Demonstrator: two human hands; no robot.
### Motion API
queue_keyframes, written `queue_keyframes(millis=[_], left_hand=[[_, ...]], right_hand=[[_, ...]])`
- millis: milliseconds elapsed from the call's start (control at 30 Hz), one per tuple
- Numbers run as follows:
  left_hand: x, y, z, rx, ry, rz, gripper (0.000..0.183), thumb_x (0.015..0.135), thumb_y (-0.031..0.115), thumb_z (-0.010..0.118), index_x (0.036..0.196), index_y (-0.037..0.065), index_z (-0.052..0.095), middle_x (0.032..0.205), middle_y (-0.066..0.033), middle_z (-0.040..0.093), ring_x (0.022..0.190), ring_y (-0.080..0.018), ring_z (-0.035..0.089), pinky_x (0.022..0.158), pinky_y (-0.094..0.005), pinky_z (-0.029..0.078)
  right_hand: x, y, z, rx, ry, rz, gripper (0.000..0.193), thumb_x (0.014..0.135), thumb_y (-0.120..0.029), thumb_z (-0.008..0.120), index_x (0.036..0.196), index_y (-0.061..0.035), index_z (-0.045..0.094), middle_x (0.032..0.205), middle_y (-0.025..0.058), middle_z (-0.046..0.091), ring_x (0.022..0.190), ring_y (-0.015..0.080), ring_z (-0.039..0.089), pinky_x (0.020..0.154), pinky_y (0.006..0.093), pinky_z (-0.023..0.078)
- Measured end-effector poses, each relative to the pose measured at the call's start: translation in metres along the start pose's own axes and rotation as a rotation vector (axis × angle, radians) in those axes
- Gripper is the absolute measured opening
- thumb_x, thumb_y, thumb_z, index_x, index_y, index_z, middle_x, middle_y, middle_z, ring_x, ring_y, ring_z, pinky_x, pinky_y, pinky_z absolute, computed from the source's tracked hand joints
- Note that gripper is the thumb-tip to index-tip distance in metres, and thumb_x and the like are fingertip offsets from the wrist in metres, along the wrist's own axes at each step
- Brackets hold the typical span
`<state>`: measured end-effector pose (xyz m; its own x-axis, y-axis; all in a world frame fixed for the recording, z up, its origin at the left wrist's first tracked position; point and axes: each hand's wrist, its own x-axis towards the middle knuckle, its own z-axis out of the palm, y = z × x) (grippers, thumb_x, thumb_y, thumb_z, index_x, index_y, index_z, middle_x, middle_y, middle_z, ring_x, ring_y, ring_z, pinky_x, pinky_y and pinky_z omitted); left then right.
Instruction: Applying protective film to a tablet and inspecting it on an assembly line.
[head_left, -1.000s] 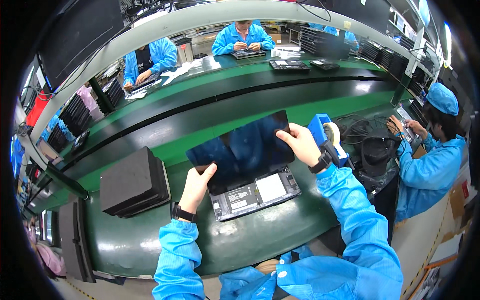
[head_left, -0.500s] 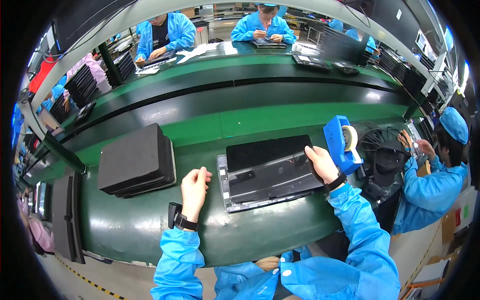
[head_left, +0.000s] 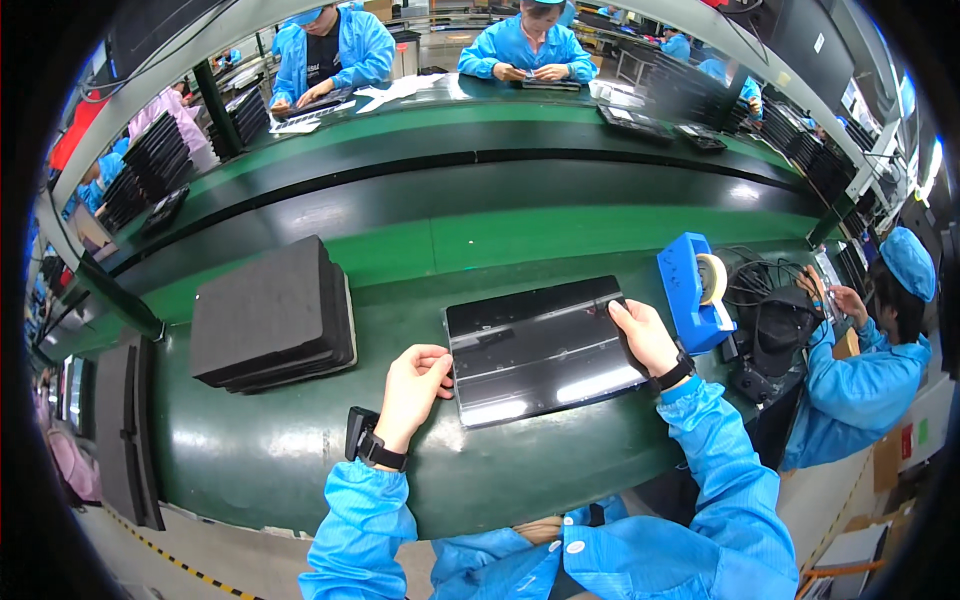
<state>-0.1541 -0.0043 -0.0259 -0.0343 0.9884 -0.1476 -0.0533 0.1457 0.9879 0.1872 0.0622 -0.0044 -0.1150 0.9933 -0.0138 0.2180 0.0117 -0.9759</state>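
Note:
A glossy black tablet screen (head_left: 545,350) lies on the green bench in front of me, with bright reflections across its face. At its right edge my right hand (head_left: 648,340) grips the rim, thumb on top and fingers underneath. My left hand (head_left: 416,385) is at the left edge, thumb and forefinger pinched together against the rim, the other fingers curled in. The tablet body under the screen is almost wholly hidden.
A stack of dark grey foam sheets (head_left: 265,320) stands to the left. A blue tape dispenser (head_left: 690,290) sits at the right, beside black cables and a black cap (head_left: 783,322). A co-worker (head_left: 865,375) works close at the right; others sit across the bench.
The screen has come down over the tablet body, covering the pale left and front edges that showed before. My left hand has moved right, to the screen's left edge.

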Motion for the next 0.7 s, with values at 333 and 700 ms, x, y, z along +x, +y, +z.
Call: queue_keyframes(millis=[333, 700], left_hand=[[-0.003, 0.004, 0.002, 0.024, 0.021, -0.018, 0.024, 0.084, 0.011, 0.069, 0.098, -0.004, 0.056, 0.08, -0.0062, 0.06, 0.065, -0.0108, 0.059, 0.054, -0.023, 0.051], [-0.003, 0.003, 0.003, 0.067, 0.023, -0.016, 0.026, 0.083, 0.012, 0.07, 0.096, -0.003, 0.055, 0.078, -0.0058, 0.059, 0.061, -0.0098, 0.058, 0.049, -0.0224, 0.05]], right_hand=[[-0.001, 0.0, 0.006, 0.023, 0.089, 0.029, 0.019, 0.094, -0.017, 0.058, 0.1, 0.0012, 0.056, 0.083, 0.0025, 0.063, 0.075, 0.0073, 0.056, 0.067, 0.0231, 0.046], [0.006, 0.029, 0.008, -0.458, 0.381, -0.13, 0.057, 0.075, -0.032, 0.079, 0.111, 0.0008, 0.048, 0.077, -0.0008, 0.045, 0.069, 0.0109, 0.046, 0.062, 0.0262, 0.044]])
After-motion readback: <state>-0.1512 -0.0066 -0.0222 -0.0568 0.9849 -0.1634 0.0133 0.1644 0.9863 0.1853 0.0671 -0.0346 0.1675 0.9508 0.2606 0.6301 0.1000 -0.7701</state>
